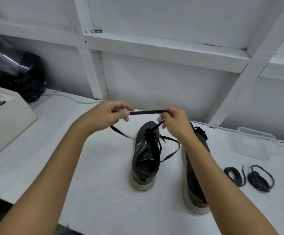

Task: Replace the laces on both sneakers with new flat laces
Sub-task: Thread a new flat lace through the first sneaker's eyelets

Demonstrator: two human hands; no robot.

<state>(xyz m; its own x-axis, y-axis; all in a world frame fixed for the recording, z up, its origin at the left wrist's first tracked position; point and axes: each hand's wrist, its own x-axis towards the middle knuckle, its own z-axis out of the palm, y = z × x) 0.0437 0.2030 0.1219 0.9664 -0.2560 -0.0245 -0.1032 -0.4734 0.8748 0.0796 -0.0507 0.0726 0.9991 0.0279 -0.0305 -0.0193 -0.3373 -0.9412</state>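
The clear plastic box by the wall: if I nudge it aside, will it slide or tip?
The clear plastic box looks thin-walled and appears empty, so it is probably light. It sits low and wide on the white table, so it would likely slide rather than tip.

Two bare forearms are seen, entering from the lower left and the lower right of the frame and narrowing toward the middle. No sleeves are worn on the visible part of either arm. The left hand [109, 114] and the right hand [175, 122] are uncovered as well, with no gloves. Short, unpainted nails are shown on the fingertips of the left hand, just left of the frame's centre.
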